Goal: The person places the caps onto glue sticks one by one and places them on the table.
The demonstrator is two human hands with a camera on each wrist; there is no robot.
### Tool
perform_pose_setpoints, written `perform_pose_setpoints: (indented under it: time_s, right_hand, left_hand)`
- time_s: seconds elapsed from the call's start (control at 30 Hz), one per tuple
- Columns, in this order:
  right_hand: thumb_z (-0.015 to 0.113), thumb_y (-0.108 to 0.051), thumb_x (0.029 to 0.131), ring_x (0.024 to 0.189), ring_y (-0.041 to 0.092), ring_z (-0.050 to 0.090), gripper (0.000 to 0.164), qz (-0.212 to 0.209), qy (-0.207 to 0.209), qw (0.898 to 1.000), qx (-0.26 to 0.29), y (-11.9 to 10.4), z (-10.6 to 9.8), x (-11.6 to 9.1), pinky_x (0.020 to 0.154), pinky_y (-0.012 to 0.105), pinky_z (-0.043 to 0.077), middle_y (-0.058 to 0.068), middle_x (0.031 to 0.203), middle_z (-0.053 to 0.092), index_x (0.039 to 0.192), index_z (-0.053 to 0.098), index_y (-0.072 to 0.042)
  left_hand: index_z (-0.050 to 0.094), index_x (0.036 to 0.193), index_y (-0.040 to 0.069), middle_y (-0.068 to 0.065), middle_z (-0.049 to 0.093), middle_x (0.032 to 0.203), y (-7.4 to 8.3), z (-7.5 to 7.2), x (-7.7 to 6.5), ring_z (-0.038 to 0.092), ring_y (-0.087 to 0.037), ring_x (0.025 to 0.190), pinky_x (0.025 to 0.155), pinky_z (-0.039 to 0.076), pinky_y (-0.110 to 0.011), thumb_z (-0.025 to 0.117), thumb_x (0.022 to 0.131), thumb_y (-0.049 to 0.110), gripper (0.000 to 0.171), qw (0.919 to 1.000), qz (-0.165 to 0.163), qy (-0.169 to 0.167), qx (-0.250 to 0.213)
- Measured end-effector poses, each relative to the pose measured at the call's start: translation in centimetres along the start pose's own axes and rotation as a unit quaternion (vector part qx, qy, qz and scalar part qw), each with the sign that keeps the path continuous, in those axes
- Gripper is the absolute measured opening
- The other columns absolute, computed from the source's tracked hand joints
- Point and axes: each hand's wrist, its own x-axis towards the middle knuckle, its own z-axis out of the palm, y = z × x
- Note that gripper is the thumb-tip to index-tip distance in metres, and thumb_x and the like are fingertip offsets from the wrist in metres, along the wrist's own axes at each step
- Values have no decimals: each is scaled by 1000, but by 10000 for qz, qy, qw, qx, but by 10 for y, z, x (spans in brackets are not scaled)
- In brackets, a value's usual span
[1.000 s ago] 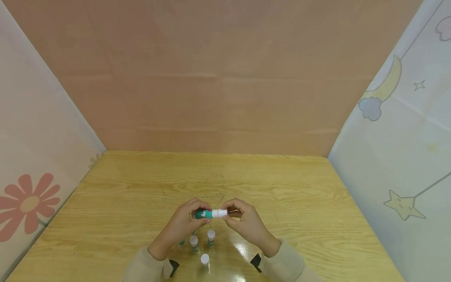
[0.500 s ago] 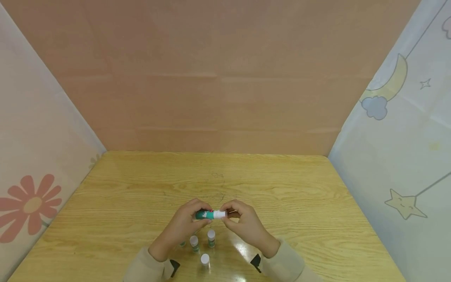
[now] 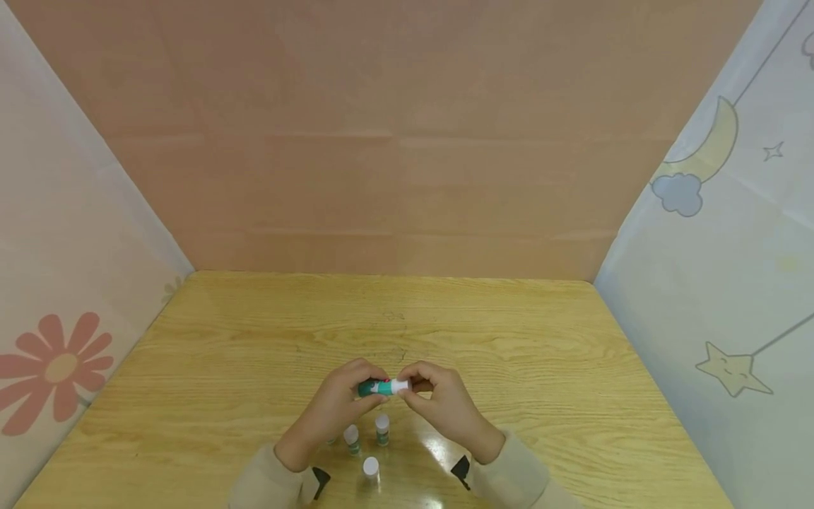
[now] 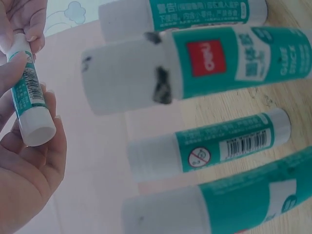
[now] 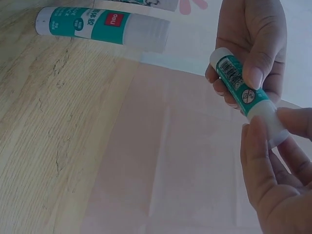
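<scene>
A green-and-white glue stick (image 3: 381,387) is held level above the table between both hands. My left hand (image 3: 333,403) grips its green barrel, thumb along the label in the right wrist view. At the white cap (image 5: 269,123), the fingers and thumb of my right hand (image 3: 445,404) pinch the end. Cap and barrel stand in one line. Below the hands, several more glue sticks stand upright on the table, among them one glue stick (image 3: 382,430) and another in front (image 3: 371,468). A large "deli" glue stick (image 4: 204,63) fills part of the left wrist view.
The wood-grain table (image 3: 509,339) reaches back to a plain pinkish-brown backdrop (image 3: 394,141). Pale printed panels, one with a red flower (image 3: 60,367) and one with a yellow star (image 3: 731,371), border it at the sides. The standing glue sticks are close to my left forearm.
My left hand has shifted slightly right with the barrel, toward the right hand. The white part showing between the hands looks shorter. My right hand has barely moved.
</scene>
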Motion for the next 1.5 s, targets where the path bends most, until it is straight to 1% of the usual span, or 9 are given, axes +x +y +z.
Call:
perform_pose_setpoints:
  time_s: [0.13, 0.3, 0.5, 0.7, 0.93, 1.1, 1.2, 1.4, 1.5]
  right_hand:
    - [59, 10, 75, 71, 22, 57, 12, 104, -15, 9999, -69, -7, -2, 1, 68, 23, 49, 15, 82, 59, 87, 56, 9]
    - [59, 9, 76, 72, 21, 57, 12, 55, 6, 10000, 26, -4, -1, 1, 68, 24, 49, 14, 82, 58, 87, 56, 9]
    - [58, 3, 80, 80, 20, 55, 16, -157, -131, 9997, 163, 25, 4, 0, 71, 24, 48, 11, 91, 56, 95, 54, 6]
    - [59, -5, 81, 83, 21, 54, 22, -363, -145, 9992, 2, 36, 1, -1, 71, 27, 48, 9, 95, 56, 100, 52, 5]
    - [59, -5, 80, 82, 24, 53, 22, -421, -197, 9982, -370, 41, -3, -6, 71, 30, 48, 9, 95, 55, 99, 52, 4]
    - [60, -2, 79, 83, 24, 53, 21, -392, -172, 9978, -505, 42, -3, -7, 71, 30, 47, 6, 95, 56, 99, 53, 1]
    - [61, -1, 78, 83, 23, 53, 22, -363, -120, 9974, -615, 42, -4, -7, 71, 29, 47, 6, 95, 56, 99, 53, 0]
    - [60, -3, 79, 83, 22, 53, 21, -231, -74, 9977, -639, 42, -5, -10, 70, 30, 47, 5, 95, 55, 98, 54, 0]
    - [60, -4, 80, 83, 20, 52, 20, -178, -74, 9978, -638, 42, -6, -11, 71, 29, 46, 4, 95, 55, 98, 54, 0]
  left_hand:
    - [60, 93, 12, 11, 52, 88, 1, 1, 0, 47, -7, 73, 64, 45, -21, 66, 75, 12, 19, 9999, -132, -25, 5]
    - [60, 95, 11, 10, 52, 90, 2, 0, 2, 48, -7, 75, 66, 45, -21, 65, 76, 13, 20, 9991, -299, -208, 212]
    - [57, 100, 9, 6, 52, 93, 3, 1, 3, 48, -6, 78, 69, 45, -20, 63, 78, 10, 22, 9967, -239, -492, 594]
    - [56, 99, 8, 7, 51, 91, 0, -2, -1, 48, -7, 76, 67, 45, -21, 65, 76, 5, 24, 9986, -358, -214, 328]
    - [55, 97, 5, 4, 52, 89, -1, -6, -3, 49, -11, 77, 68, 46, -24, 65, 75, 0, 25, 9992, -354, 105, 175]
    - [54, 98, 6, 4, 55, 91, 3, -8, -4, 51, -14, 85, 76, 45, -37, 63, 77, 4, 23, 9970, -754, 176, 15]
    - [53, 97, 6, 2, 55, 90, 3, -10, -5, 51, -16, 86, 78, 43, -42, 63, 77, 3, 22, 9958, -871, 290, 20]
    - [55, 97, 5, 4, 56, 89, -3, -14, -6, 52, -14, 84, 77, 44, -37, 64, 77, 5, 22, 9961, -678, 483, 287]
    - [56, 97, 5, 5, 57, 90, -4, -15, -8, 52, -13, 84, 77, 44, -37, 65, 76, 5, 23, 9953, -739, 564, 284]
